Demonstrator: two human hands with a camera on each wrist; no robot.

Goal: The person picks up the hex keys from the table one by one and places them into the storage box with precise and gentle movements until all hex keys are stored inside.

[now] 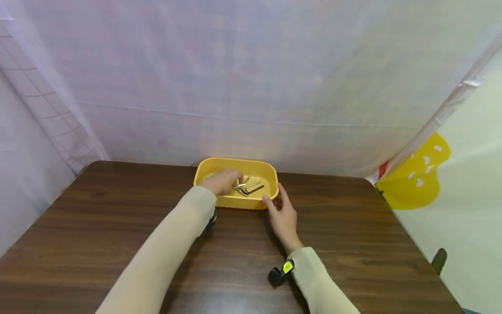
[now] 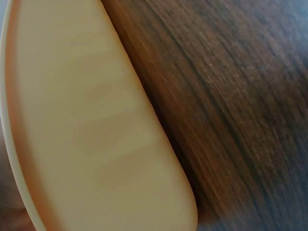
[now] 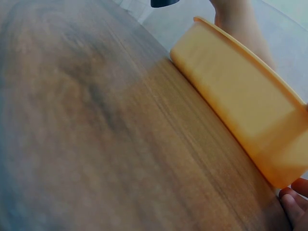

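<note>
Both beige sleeves reached in: left hand (image 1: 222, 181) pinched silver hex keys (image 1: 248, 187) inside the yellow plastic tray (image 1: 235, 201); right hand (image 1: 283, 216) steadied its rim, fingers relaxed. I'd lift slowly.

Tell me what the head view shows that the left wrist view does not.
Only the head view shows both hands: the left hand inside the yellow tray, over the hex keys, and the right hand touching the tray's near right corner. Only the left wrist view shows the tray's outer wall close up, blurred. Both share the tray and the dark wooden table.
</note>
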